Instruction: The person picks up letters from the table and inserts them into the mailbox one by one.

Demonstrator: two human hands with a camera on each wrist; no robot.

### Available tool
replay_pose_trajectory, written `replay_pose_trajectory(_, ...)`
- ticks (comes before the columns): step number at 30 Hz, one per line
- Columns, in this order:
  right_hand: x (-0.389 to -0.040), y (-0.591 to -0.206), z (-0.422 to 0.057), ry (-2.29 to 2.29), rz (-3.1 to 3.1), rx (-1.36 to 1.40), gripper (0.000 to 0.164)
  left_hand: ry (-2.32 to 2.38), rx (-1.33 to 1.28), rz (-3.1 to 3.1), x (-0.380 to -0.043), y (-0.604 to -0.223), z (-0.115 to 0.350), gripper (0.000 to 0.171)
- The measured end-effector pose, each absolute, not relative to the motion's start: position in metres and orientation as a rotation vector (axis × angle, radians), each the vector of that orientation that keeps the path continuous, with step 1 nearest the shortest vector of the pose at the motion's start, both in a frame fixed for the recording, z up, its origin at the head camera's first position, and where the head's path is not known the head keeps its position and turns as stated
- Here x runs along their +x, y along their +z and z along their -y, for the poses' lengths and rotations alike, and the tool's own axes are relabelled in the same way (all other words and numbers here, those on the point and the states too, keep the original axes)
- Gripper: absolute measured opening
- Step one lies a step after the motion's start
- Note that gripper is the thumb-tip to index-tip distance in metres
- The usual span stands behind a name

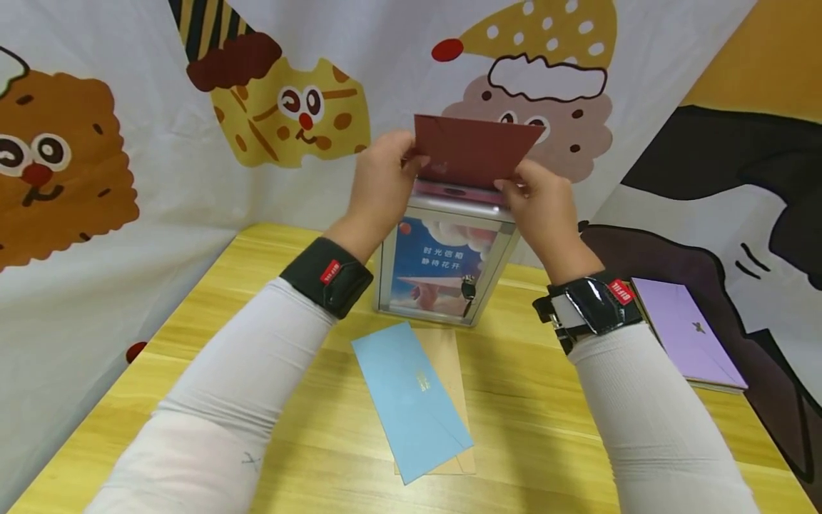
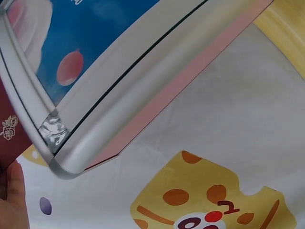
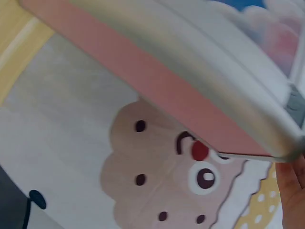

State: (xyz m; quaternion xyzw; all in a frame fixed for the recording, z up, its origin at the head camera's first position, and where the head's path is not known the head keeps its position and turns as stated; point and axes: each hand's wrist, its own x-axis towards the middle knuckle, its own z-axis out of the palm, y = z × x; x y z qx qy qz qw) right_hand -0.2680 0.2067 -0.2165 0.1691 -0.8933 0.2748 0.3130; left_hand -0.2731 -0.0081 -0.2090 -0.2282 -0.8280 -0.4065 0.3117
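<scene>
A dark red envelope [image 1: 472, 146] stands on edge over the top of a silver-framed letter box [image 1: 443, 260], its lower edge right at the box's top face. With thumb and fingers, my left hand [image 1: 383, 178] pinches its left side. My right hand [image 1: 546, 203] pinches the lower right corner close to the box's top edge. The left wrist view catches part of the envelope [image 2: 8, 126], with a floral print, and the left fingers [image 2: 14, 195]. In the right wrist view, the right hand [image 3: 293, 191] shows just below a box corner.
In front of the box, a light blue envelope [image 1: 411, 400] lies across a tan envelope [image 1: 449, 357] on the wooden table [image 1: 308, 421]. A stack topped by a lilac envelope [image 1: 687, 328] lies at the right. Cartoon-printed cloth [image 1: 398, 43] hangs behind. A small black lock [image 1: 469, 287] hangs on the box front.
</scene>
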Motion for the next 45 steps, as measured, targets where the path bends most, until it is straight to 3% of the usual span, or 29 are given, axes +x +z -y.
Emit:
replay_pose_trajectory(12, -0.250, -0.200, -0.208, 0.727, 2.117, 0.515, 0.014, -1.075, -0.594, 2.279, -0.283, -0.216, 0.003, 0.015)
replay_pose_trajectory(22, -0.262, -0.207, -0.209, 0.650, 2.103, 0.530, 0.020, -1.181, -0.534, 2.353, -0.286, -0.214, 0.002, 0.018)
replay_pose_trajectory(37, -0.272, -0.220, -0.214, 0.697, 2.357, 0.367, 0.015, -1.146, -0.584, 2.245, -0.281, -0.211, -0.001, 0.019)
replay_pose_trajectory(45, -0.270, -0.212, -0.213, 0.616, 2.245, 0.553, 0.022, -1.120, -0.560, 2.318, -0.284, -0.217, -0.002, 0.021)
